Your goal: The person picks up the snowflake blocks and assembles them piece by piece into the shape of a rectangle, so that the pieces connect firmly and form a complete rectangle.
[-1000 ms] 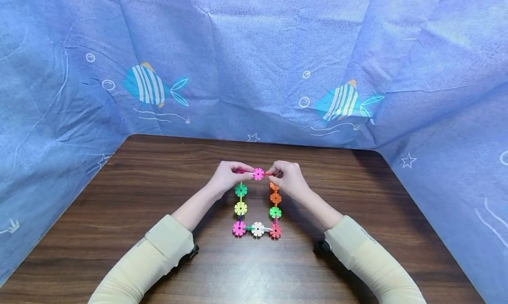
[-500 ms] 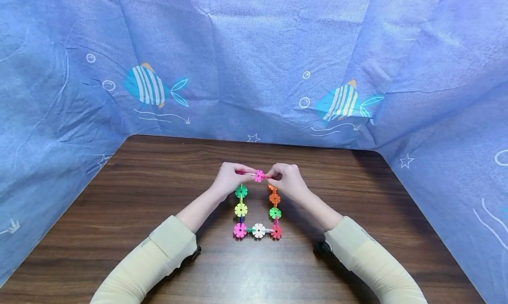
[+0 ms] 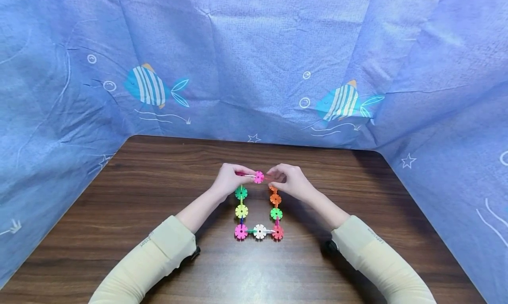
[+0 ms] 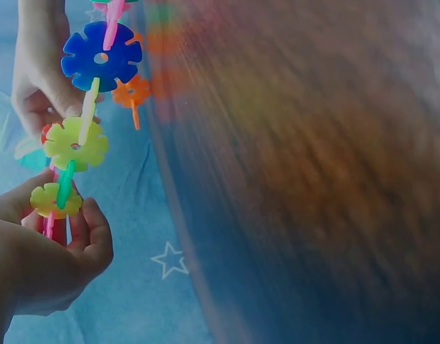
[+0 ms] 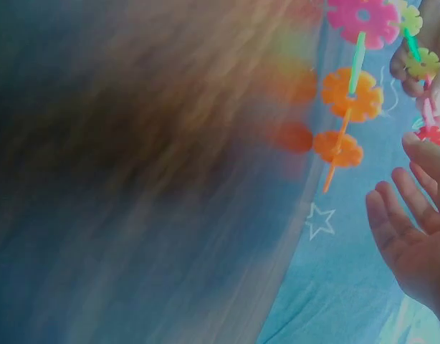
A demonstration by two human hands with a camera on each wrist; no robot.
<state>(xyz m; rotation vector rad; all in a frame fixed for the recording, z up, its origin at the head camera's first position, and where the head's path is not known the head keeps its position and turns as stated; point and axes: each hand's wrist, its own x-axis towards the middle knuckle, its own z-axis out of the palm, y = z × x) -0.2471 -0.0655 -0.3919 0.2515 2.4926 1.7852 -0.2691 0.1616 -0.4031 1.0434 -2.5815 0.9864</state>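
Note:
Plastic snowflake discs are slotted together into a U-shaped chain over the table. My left hand (image 3: 228,179) pinches the chain's left end, with a pink disc (image 3: 259,177) just beyond its fingertips. In the left wrist view that hand's fingers are around a yellow disc (image 4: 44,197). A little to the right is my right hand (image 3: 291,179), its fingers loosely spread beside a red piece at the pink disc's side; the right wrist view shows the fingers (image 5: 381,215) apart. Below it hang orange discs (image 3: 275,199). A white disc (image 3: 259,231) sits in the near row.
The dark wooden table (image 3: 158,172) has rounded far corners. A blue cloth (image 3: 254,44) printed with fish surrounds it at the back and sides. Rolled sleeves (image 3: 170,238) cover the forearms.
My right hand has loosened its pinch on the red piece and drawn slightly right. The left hand keeps its hold; the chain has shifted slightly toward me, and the pink disc has turned.

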